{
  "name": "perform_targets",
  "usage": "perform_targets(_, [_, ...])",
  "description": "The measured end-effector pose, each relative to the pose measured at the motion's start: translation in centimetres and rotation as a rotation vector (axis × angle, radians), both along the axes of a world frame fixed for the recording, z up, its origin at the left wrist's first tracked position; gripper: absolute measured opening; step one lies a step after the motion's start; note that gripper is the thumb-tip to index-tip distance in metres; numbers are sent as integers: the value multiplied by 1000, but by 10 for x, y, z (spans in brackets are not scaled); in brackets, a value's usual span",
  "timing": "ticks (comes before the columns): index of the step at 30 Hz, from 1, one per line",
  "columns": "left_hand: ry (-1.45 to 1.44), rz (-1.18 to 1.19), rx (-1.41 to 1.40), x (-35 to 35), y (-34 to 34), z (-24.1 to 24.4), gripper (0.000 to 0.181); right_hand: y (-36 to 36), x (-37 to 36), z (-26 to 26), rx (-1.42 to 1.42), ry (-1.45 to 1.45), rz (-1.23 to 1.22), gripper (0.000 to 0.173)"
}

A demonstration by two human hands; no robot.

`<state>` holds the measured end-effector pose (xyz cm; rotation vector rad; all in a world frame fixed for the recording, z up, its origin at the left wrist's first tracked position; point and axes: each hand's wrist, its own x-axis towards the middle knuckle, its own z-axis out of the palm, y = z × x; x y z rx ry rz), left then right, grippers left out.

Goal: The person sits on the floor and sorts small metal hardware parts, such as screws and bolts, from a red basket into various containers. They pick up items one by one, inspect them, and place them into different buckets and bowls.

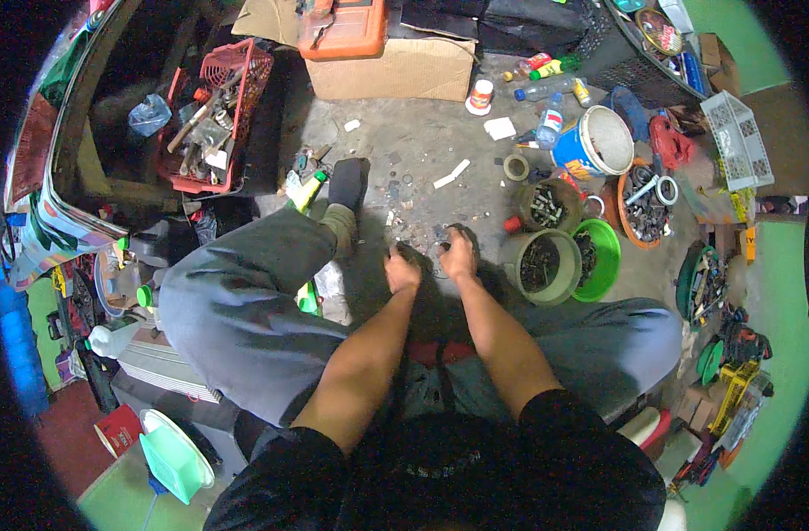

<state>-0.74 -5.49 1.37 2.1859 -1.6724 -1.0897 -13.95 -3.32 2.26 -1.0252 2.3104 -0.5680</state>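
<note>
My left hand (pixel 402 271) is low over the concrete floor (pixel 404 133) between my legs, its fingers curled beside something small and dark. Close to its right, my right hand (pixel 457 255) has its thumb and fingers bent around a small thing too unclear to name. Small scraps and bits (pixel 411 226) lie scattered on the floor just beyond both hands. To the right of my right hand stand a tub with dark small parts (pixel 511 265), a bright green bowl (pixel 610 265) and a tub of small metal pieces (pixel 574 192). A red cap (pixel 512 224) lies nearby.
A red plastic basket (pixel 253 86) of tools stands at upper left. An orange case (pixel 351 30) rests on a cardboard box (pixel 391 70) ahead. Plastic bottles (pixel 549 123), a white and blue bucket (pixel 574 149) and an orange basin (pixel 620 206) stand at right. My foot (pixel 349 186) is left of the scraps.
</note>
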Motion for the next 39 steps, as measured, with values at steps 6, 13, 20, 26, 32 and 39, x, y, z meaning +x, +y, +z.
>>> perform_targets(6, [34, -89, 170, 15, -7, -19, 68, -10, 3, -25, 25, 85, -124, 42])
perform_targets(13, [-150, -225, 155, 20, -2, -48, 36, -20, -8, -29, 77, 55, -127, 33])
perform_targets(20, [-131, -272, -67, 16, 3, -53, 32, -17, -22, -34, -87, 126, -66, 24])
perform_targets(26, [16, -93, 19, -9, 26, -32, 34, 13, -17, -28, -51, -46, -85, 27])
perform_targets(32, [-37, 161, -18, -28, 44, -42, 29, 16, -4, -15, 251, 60, -61, 24])
perform_targets(39, [-314, -20, 235, -40, 18, -37, 36, 12, -6, -24, 354, 178, 88, 20])
